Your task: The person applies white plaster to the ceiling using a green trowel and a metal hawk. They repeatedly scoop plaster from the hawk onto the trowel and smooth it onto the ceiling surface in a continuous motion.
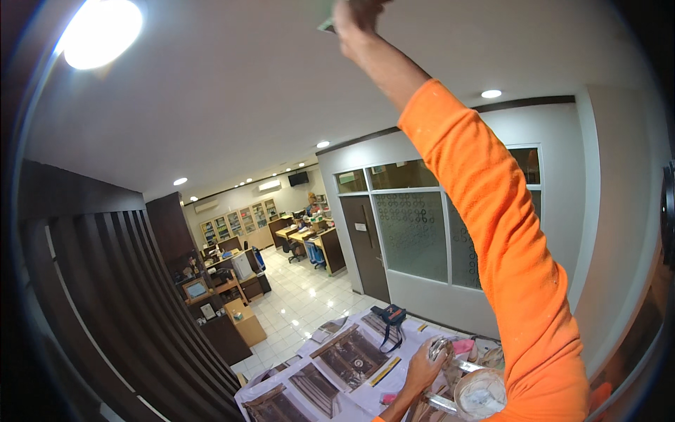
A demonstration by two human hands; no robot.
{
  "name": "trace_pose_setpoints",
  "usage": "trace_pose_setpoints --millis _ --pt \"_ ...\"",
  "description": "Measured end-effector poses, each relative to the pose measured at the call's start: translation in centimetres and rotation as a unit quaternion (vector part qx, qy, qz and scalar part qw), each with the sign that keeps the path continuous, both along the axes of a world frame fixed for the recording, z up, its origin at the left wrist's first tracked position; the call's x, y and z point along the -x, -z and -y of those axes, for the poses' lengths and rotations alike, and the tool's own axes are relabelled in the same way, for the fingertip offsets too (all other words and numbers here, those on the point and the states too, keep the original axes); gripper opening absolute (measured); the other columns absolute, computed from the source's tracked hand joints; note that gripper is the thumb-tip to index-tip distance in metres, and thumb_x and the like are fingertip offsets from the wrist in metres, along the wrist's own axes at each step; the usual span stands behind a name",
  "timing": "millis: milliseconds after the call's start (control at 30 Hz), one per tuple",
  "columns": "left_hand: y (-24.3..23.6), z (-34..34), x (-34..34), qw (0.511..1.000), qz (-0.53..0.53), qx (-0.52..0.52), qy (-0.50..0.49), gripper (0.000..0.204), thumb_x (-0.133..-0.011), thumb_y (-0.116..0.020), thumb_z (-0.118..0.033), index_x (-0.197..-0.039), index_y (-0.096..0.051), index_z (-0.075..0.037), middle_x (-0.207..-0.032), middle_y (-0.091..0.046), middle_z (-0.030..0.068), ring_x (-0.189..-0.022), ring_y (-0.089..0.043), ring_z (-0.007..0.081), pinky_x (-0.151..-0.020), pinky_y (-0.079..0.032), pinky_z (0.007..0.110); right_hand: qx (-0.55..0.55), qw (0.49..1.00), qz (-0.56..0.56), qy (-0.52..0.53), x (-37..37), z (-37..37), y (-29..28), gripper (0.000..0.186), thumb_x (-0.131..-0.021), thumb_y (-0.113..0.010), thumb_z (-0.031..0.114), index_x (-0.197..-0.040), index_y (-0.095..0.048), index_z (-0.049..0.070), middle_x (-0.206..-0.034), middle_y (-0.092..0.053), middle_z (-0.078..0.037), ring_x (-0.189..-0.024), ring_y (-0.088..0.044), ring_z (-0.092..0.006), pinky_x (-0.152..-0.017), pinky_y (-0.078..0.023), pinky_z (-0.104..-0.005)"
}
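Note:
My right arm, in an orange sleeve, reaches up to the ceiling (232, 91). At the top edge my right hand (357, 27) is blurred and partly cut off. It grips a flat tool with a pale green edge (326, 27), held close against the ceiling; its exact kind does not show. Low in the picture my left hand (424, 367) is closed round a grey, shiny, smeared object (441, 347) that I cannot make out. Beside that hand, to the right, is a round tub (481, 394) with whitish paste inside. Metal rails (443, 403) show next to the tub.
Below lies a printed sheet (344, 404) with pictures, and a dark strapped bag (390, 316) on it. Dark vertical slats (126, 281) line the left. A wall with a frosted window (415, 235) and brown door (365, 246) stands ahead; desks (302, 235) are beyond.

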State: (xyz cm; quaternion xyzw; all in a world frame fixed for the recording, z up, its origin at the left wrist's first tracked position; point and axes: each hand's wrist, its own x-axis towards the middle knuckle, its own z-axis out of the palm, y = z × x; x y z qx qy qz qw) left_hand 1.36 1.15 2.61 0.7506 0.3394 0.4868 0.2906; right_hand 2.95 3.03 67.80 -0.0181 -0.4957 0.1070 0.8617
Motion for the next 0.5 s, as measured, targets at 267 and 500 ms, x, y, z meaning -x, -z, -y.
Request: trace_pose_setpoints --millis 267,500 --pt "-1.5 1.4 -1.3 0.999 -0.023 0.034 0.005 0.045 -0.093 -0.067 -0.026 -0.132 -0.06 -0.004 -0.119 -0.069 0.0217 -0.111 -0.067 0.0392 -0.096 -0.052 0.043 -0.058 0.941 0.043 0.33 12.5 3.0 -0.1 0.062 -0.089 -0.05 0.014 -0.144 -0.022 0.005 -0.135 -0.034 -0.032 -0.119 -0.049 -0.0467 -0.095 -0.051 -0.0551" --pt "1.9 -0.7 0.2 0.999 -0.005 0.047 -0.013 0.049 -0.09 -0.068 -0.027 -0.133 -0.061 -0.005 -0.123 -0.068 0.0208 -0.115 -0.065 0.0388 -0.099 -0.051 0.043 -0.206 0.89 0.129 0.387 11.0 4.4 6.9 0.077 -0.083 -0.061 0.017 -0.149 -0.024 0.004 -0.123 -0.041 -0.032 -0.106 -0.048 -0.0466 -0.081 -0.047 -0.0585"
